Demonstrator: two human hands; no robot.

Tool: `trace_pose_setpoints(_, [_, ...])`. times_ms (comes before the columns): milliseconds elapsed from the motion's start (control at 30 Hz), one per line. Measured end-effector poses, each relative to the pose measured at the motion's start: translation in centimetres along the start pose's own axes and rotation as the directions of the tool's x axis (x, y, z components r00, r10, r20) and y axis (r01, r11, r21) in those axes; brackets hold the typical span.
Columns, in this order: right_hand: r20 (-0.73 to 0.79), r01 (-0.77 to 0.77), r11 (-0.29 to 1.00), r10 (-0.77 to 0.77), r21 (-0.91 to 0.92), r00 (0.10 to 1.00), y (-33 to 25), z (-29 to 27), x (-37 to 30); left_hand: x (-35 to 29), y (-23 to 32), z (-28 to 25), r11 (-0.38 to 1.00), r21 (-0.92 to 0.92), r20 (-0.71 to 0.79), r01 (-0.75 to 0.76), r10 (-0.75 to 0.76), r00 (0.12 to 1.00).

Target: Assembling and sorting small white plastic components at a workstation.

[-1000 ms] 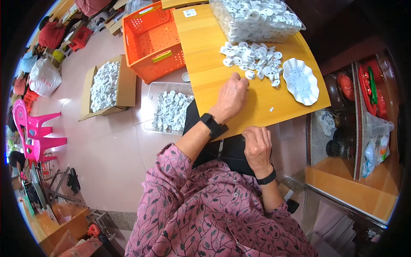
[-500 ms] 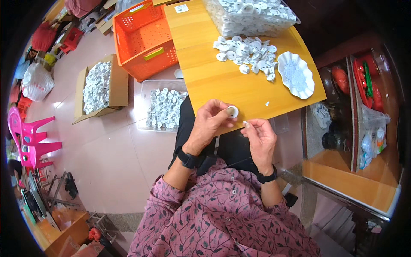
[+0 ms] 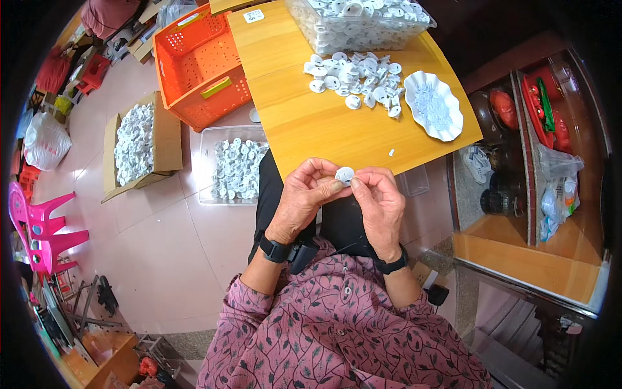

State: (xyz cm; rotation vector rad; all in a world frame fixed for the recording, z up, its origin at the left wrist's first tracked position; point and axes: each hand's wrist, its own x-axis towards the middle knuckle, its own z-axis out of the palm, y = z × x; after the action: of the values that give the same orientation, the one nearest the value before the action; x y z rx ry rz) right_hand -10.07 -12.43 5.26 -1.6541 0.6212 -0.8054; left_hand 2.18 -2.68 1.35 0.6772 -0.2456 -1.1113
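Between thumb and fingers my left hand (image 3: 304, 198) pinches a small round white plastic disc (image 3: 345, 174) at the near edge of the yellow table (image 3: 291, 123). My right hand (image 3: 381, 202) is closed in a pinch against the disc's right side; its fingertips hide whatever they hold. Farther up the table lies a loose heap of similar white discs (image 3: 369, 76). To the right of the heap sits a white wavy-edged dish (image 3: 453, 126) with tiny clear or whitish pieces (image 3: 429, 105) in it. One tiny white piece (image 3: 391, 152) lies alone on the tabletop.
A clear bin (image 3: 317, 40) full of white parts stands at the table's far end. Left are an orange crate (image 3: 194, 100), a clear tub (image 3: 206, 188) and a cardboard box (image 3: 167, 133), the latter two holding white parts. A pink stool (image 3: 48, 227) is far left; shelves (image 3: 525, 249) stand right.
My right hand has moved left and met the disc in my left hand. The small white piece earlier at its fingertips is now hidden. The whole view has shifted slightly.
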Motion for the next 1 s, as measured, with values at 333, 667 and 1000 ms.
trace_pose_setpoints(333, [-0.03,0.042,0.998,-0.044,-0.045,0.999,0.24,0.2,0.09,-0.23,-0.26,-0.24,0.997,0.079,-0.004,-0.022,0.022,1.0])
trace_pose_setpoints(667, [-0.037,0.034,0.999,-0.035,-0.043,0.999,0.25,0.35,-0.08,-0.39,-0.32,-0.1,0.993,0.108,0.001,-0.055,0.055,0.998])
trace_pose_setpoints(1000, [-0.005,0.154,0.966,-0.158,-0.206,0.987,-0.47,0.65,-0.08,-0.64,-0.3,-0.17,0.98,0.177,-0.006,-0.093,0.095,0.995])
